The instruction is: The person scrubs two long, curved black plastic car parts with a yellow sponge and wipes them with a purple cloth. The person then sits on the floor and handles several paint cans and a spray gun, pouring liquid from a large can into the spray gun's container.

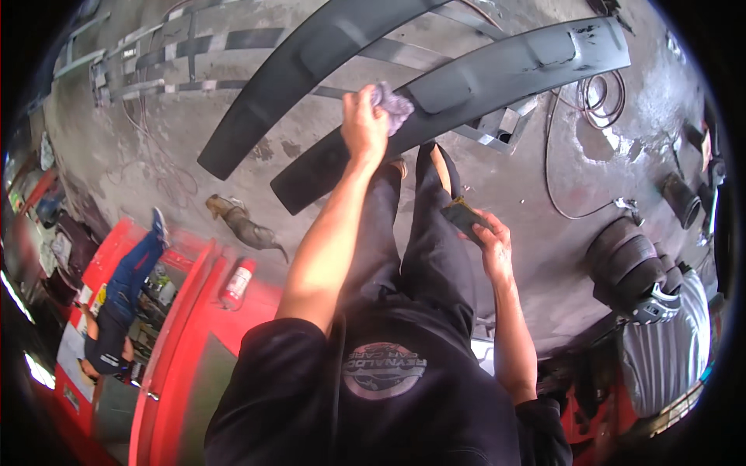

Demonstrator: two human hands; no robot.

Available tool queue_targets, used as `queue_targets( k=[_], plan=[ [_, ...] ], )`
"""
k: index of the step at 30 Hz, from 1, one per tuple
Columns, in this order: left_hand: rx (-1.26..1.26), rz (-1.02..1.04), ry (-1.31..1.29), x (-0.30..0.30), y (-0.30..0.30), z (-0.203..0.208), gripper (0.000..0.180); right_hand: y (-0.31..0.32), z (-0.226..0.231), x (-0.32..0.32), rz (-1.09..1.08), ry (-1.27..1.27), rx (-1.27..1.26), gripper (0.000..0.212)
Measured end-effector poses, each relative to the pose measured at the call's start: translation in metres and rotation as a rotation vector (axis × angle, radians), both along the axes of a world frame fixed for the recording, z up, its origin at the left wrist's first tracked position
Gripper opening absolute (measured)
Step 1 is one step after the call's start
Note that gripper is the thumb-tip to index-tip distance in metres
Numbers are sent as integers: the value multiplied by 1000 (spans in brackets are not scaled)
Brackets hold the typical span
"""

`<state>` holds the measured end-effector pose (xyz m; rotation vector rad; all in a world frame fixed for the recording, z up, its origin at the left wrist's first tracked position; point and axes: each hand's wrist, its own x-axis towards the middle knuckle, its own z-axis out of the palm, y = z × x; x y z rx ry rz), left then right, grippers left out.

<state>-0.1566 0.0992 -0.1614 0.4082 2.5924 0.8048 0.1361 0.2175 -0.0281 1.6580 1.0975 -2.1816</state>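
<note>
A crumpled purple-grey cloth [394,107] is gripped in my left hand [364,128], whose fingers are closed around it. It is right at the edge of the nearer dark grey panel [497,78], a long, curved, bumper-like part with recessed patches and scuffs near its right end. Whether cloth and panel touch, I cannot tell. A second similar panel [307,58] lies alongside, farther off. Down by my right leg, my right hand [494,239] is closed on a dark flat pad [464,218] with a yellowish edge; its exact kind is unclear.
Under the panels stands a metal frame [190,50]. A coiled hose [598,101] lies on the concrete floor at right. A dog [245,225] is on the floor at left, near a fire extinguisher [238,281], a red structure [198,303] and another person [116,318]. Dark containers [625,252] stand right.
</note>
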Motion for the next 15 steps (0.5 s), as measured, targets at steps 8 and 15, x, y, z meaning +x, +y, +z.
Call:
queue_targets(
  k=[8,15],
  plan=[
    [-173,173,66,-6,-217,-11,54,-33,18,-11,122,3,44,37],
    [-188,586,124,-4,-326,-57,53,-60,39,5,169,-14,72,36]
  ],
)
